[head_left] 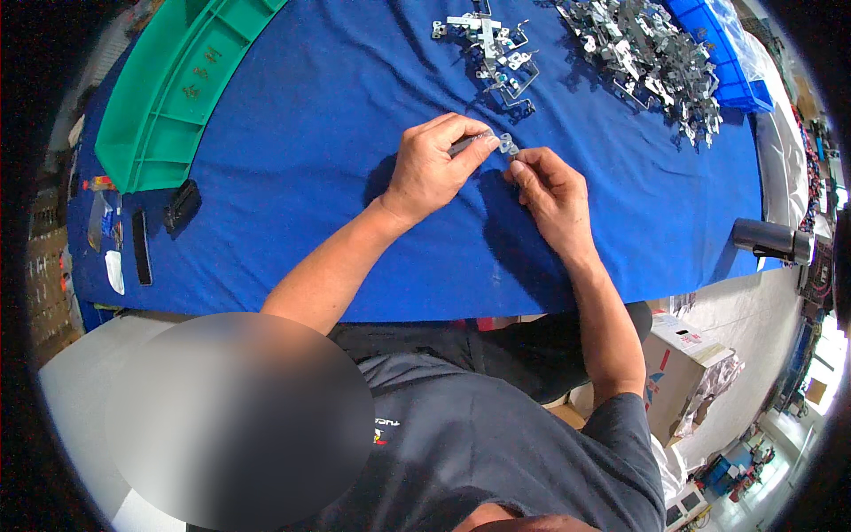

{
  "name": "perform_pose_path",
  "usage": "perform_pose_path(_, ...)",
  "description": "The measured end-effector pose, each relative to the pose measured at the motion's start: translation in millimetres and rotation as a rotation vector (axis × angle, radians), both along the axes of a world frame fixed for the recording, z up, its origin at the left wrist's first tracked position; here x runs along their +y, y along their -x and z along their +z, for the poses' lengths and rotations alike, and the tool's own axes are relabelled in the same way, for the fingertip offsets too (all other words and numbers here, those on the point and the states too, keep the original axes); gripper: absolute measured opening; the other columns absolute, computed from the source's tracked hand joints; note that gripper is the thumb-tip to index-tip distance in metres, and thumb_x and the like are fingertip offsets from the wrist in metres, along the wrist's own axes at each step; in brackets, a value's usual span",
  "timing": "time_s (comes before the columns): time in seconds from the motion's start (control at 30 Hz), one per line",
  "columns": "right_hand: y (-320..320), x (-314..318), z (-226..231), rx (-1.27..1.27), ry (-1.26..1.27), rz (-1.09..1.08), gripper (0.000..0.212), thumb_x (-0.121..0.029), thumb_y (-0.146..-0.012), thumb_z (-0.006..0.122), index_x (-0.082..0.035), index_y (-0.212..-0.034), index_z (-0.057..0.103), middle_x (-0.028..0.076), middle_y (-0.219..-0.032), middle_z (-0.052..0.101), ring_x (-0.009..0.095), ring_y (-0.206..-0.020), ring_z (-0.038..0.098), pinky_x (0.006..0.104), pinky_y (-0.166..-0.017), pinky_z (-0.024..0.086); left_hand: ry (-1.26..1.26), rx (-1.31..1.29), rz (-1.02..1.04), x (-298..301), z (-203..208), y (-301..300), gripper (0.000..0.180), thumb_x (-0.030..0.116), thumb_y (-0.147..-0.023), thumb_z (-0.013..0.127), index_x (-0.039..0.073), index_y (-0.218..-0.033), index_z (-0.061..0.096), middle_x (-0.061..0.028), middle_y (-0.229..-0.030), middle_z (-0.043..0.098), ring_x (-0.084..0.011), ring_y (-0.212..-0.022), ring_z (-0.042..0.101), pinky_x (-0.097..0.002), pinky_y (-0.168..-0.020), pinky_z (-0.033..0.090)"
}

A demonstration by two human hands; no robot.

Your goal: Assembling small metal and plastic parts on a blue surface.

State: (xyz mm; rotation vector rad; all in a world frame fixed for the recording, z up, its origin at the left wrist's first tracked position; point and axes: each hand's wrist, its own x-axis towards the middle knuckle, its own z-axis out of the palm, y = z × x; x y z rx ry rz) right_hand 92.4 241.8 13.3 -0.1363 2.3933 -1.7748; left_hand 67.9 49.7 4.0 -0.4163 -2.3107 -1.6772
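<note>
Over the blue cloth, my left hand (436,164) and my right hand (554,197) are close together, fingers pinched. Between them is a small silvery metal bracket (507,144) with round holes. The left thumb and fingers grip its left end, along with a dark part that shows under the fingers. My right thumb and forefinger close on the lower right end. How far the bracket runs under the fingers is hidden. Just beyond the hands lies a small group of similar metal brackets (496,53), some with bent wire-like arms.
A large heap of metal brackets (643,62) lies at the far right beside a blue bin (722,53). At left stands a green divided tray (160,133) with a few small parts. Near it are a black object (183,206) and a dark strip (142,246). A dark cylinder (769,239) is at the right edge.
</note>
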Motion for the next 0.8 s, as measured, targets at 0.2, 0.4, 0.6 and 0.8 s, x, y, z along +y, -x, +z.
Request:
perform_pose_path(0.2,-2.1,-5.8,-4.9,0.058,0.086,-0.050,0.014,-0.013,-0.096,0.064,0.000,-0.102,0.064,0.001,-0.074,0.062,0.006,-0.065,0.057,0.0241,-0.055,0.047,0.073,0.052,-0.031,1.2,2.7,-0.8,0.014,0.011,-0.085,0.075,0.000,-0.092,0.071,-0.0101,-0.082,0.069,-0.0151,-0.069,0.065,-0.0279,-0.062,0.050)
perform_pose_path(0.4,-0.2,-2.9,-3.9,0.038,0.096,-0.029,0.013,-0.012,-0.097,0.063,-0.002,-0.105,0.062,0.003,-0.084,0.061,0.006,-0.065,0.055,0.0219,-0.052,0.043,0.139,0.086,-0.097,0.7,-0.4,-2.7,0.013,0.010,-0.085,0.074,0.000,-0.091,0.071,-0.0107,-0.081,0.068,-0.0188,-0.069,0.066,-0.0299,-0.062,0.051)
perform_pose_path(0.6,1.3,-1.9,1.2,0.010,0.253,-0.157,0.012,-0.013,-0.098,0.062,-0.003,-0.103,0.063,0.000,-0.081,0.062,0.005,-0.061,0.052,0.0209,-0.052,0.042,0.133,0.068,-0.103,0.6,0.2,-1.9,0.013,0.010,-0.085,0.074,-0.001,-0.092,0.071,-0.0088,-0.080,0.068,-0.0150,-0.068,0.065,-0.0281,-0.061,0.050)
perform_pose_path(0.8,-0.7,-1.3,0.1,-0.019,0.013,-0.030,0.016,-0.014,-0.096,0.064,0.000,-0.103,0.068,0.002,-0.075,0.065,0.007,-0.062,0.056,0.0243,-0.055,0.046,-0.045,-0.052,-0.007,-0.7,-2.3,0.2,0.014,0.011,-0.087,0.074,-0.001,-0.095,0.072,-0.0064,-0.083,0.070,-0.0086,-0.072,0.063,-0.0249,-0.063,0.050)
